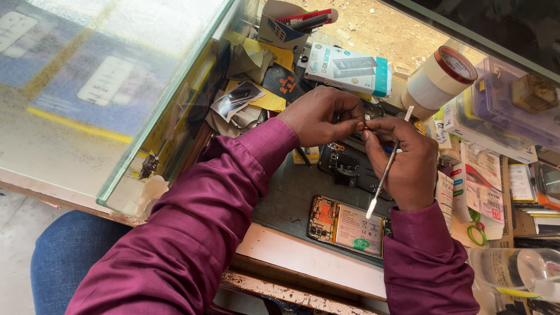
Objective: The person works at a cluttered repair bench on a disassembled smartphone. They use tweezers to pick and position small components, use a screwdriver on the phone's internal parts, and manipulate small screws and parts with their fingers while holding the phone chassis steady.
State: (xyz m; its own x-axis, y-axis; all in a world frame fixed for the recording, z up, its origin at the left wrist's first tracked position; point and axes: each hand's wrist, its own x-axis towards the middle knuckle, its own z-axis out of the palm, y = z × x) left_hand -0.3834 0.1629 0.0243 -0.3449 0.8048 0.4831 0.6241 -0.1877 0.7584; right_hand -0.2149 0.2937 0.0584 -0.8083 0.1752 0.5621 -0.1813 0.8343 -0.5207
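My left hand (322, 116) and my right hand (402, 157) meet fingertip to fingertip above a dark work mat (291, 198), pinching something tiny that I cannot make out. A thin metal spudger (385, 169) lies slanted through my right hand, its flat end pointing down toward me. Below the hands lies an opened phone (345, 226) with its battery and orange circuit parts exposed. A dark phone part (344, 163) sits on the mat just under my hands.
A glass display case (116, 87) fills the left. Rolls of tape (437, 79) stand at the right, a blue-and-white box (349, 69) at the back, and packets and clear plastic boxes (513, 99) crowd the right side. Paper scraps are heaped behind the mat.
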